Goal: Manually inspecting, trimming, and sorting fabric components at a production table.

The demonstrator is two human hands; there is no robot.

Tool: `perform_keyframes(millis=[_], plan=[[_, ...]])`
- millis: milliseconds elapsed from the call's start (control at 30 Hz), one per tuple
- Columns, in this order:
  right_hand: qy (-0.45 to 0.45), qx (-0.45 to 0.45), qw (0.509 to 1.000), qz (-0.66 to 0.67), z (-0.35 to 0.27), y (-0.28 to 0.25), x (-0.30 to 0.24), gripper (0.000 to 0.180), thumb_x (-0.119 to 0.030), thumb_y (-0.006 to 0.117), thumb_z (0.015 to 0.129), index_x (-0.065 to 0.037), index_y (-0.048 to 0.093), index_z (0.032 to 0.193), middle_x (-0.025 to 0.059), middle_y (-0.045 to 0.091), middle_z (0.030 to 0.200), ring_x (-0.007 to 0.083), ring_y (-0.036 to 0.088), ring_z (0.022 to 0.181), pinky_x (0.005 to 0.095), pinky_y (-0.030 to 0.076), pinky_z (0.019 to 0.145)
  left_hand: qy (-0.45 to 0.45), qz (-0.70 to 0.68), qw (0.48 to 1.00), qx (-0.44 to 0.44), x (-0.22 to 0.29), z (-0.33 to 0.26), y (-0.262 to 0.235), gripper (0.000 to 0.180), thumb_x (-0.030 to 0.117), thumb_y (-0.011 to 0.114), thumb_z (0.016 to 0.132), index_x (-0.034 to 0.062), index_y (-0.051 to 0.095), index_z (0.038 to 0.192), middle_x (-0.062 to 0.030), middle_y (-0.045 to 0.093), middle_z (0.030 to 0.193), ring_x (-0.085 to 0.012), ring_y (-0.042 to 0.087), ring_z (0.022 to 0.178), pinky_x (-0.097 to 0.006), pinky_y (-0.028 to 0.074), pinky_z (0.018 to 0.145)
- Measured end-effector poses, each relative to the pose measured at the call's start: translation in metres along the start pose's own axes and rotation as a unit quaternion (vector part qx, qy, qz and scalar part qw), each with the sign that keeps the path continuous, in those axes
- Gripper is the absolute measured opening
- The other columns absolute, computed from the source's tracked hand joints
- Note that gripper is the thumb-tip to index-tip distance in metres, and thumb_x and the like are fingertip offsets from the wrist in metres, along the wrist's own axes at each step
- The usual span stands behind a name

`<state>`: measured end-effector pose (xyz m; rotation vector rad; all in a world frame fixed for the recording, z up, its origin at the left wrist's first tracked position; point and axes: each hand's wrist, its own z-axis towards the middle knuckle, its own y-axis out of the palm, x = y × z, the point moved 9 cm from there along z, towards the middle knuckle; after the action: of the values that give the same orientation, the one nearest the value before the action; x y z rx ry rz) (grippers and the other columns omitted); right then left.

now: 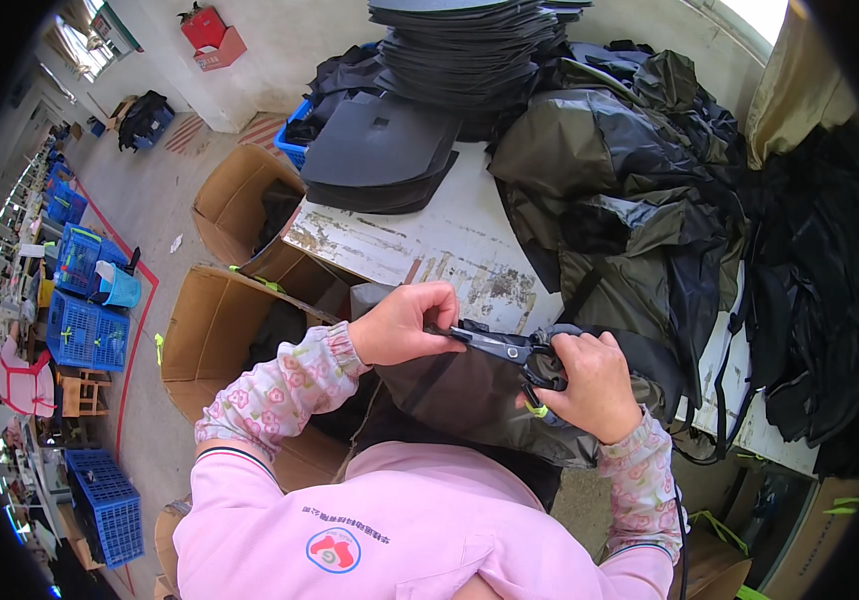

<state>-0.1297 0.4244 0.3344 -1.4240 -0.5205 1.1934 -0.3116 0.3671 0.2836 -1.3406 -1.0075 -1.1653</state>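
My right hand [595, 385] is closed around the handles of a pair of black-handled scissors [502, 345], whose blades point left. At the blade tips, my left hand [405, 325] pinches a small dark bit of fabric [437, 328]; the fingers partly hide it. Below both hands, a dark olive-grey fabric piece [470, 400] hangs over the table's near edge against my body. Whether the pinched bit belongs to this piece I cannot tell.
A worn white table [420, 245] bears stacked black sheets [380, 150] and a heap of dark shiny fabric [620, 190]. Black straps and cloth [820, 300] hang at the right. Open cardboard boxes [200, 330] stand left; blue crates [90, 335] line the floor beyond.
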Motion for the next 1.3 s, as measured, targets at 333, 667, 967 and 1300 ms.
perform_keyframes(millis=[333, 667, 967, 1300], plan=[[-0.001, 0.011, 1.0, 0.002, 0.0, 0.001, -0.003, 0.05, -0.04, 0.086, 0.059, -0.005, 0.056, 0.08, 0.0079, 0.059, 0.072, 0.0267, 0.059, 0.072, 0.0386, 0.039, 0.067, -0.066, -0.012, 0.998, -0.02, -0.003, -0.001, 0.004, 0.023, 0.006, 0.077, 0.077, 0.0041, 0.054, 0.083, 0.0019, 0.053, 0.077, -0.0072, 0.047, 0.073, -0.023, 0.041, 0.067], [0.008, -0.012, 1.0, 0.008, -0.007, 0.01, 0.004, 0.045, -0.037, 0.085, 0.06, -0.007, 0.055, 0.075, 0.0094, 0.059, 0.064, 0.0287, 0.059, 0.063, 0.0379, 0.04, 0.066, -0.07, -0.013, 0.997, -0.03, -0.008, -0.001, 0.008, 0.021, 0.007, 0.077, 0.077, 0.0037, 0.058, 0.085, 0.0028, 0.055, 0.075, -0.0064, 0.048, 0.072, -0.023, 0.041, 0.065], [0.049, 0.009, 0.998, 0.03, -0.016, 0.008, 0.03, 0.042, -0.035, 0.084, 0.063, -0.007, 0.055, 0.074, 0.0101, 0.059, 0.062, 0.0324, 0.059, 0.061, 0.0398, 0.042, 0.061, -0.093, -0.037, 0.994, -0.051, -0.008, 0.003, 0.011, 0.016, 0.003, 0.075, 0.08, 0.0032, 0.062, 0.091, 0.0032, 0.059, 0.085, -0.004, 0.053, 0.08, -0.02, 0.044, 0.072], [0.19, -0.03, 0.95, 0.245, -0.033, 0.05, 0.104, 0.036, -0.017, 0.083, 0.07, -0.002, 0.056, 0.089, 0.0155, 0.062, 0.076, 0.031, 0.061, 0.069, 0.0378, 0.046, 0.063, -0.218, -0.179, 0.955, -0.091, -0.039, 0.009, -0.002, 0.026, 0.006, 0.065, 0.087, 0.0008, 0.067, 0.113, -0.0018, 0.067, 0.105, -0.0085, 0.06, 0.097, -0.023, 0.046, 0.089]])
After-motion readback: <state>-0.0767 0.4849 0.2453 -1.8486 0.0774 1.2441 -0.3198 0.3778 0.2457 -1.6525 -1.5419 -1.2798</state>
